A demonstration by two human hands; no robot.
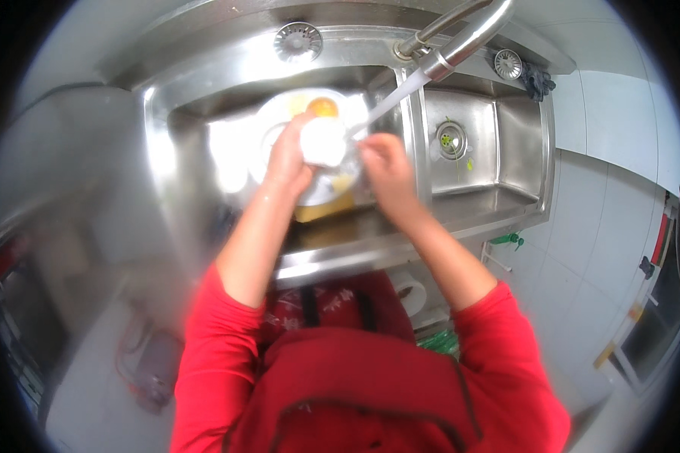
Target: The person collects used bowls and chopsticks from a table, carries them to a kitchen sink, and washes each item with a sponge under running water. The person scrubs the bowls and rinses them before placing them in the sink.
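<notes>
Over the left basin of a steel sink (147, 124), my left hand (290, 150) holds a small white object (323, 141), so overexposed that its kind cannot be told. My right hand (386, 164) is just to its right, fingers bent and blurred; whether they pinch anything is unclear. Water (399, 95) runs from the metal faucet (439, 63) down toward the white object. Below my hands are a white round dish (317, 192) and something yellow (324, 210) at its near edge. An orange round thing (323, 107) shows just beyond my left fingers.
The right basin (518, 136) has green scraps (470, 164) by its drain (451, 140). Strainers lie on the back ledge, one at the left (298, 42) and one at the right (508, 64), beside a dark bunched cloth or glove (537, 82). A green-handled valve (507, 239) sits under the sink's right side.
</notes>
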